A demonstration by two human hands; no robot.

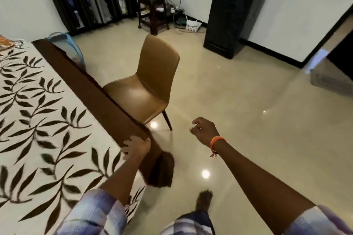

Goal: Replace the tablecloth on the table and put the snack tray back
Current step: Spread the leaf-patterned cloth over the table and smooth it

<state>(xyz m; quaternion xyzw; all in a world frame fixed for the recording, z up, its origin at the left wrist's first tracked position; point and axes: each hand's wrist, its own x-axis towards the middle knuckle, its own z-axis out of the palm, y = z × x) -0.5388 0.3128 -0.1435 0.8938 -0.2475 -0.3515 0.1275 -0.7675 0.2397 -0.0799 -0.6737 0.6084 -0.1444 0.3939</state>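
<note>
A cream tablecloth (47,112) with dark leaves covers the counter, its brown border (91,91) hanging over the edge beside the chair (150,86). The left hand (136,149) grips the cloth at its near corner, fingers curled over the border. The right hand (204,129) hangs over the floor (248,120), right of the chair, fingers loosely curled, holding nothing.
</note>
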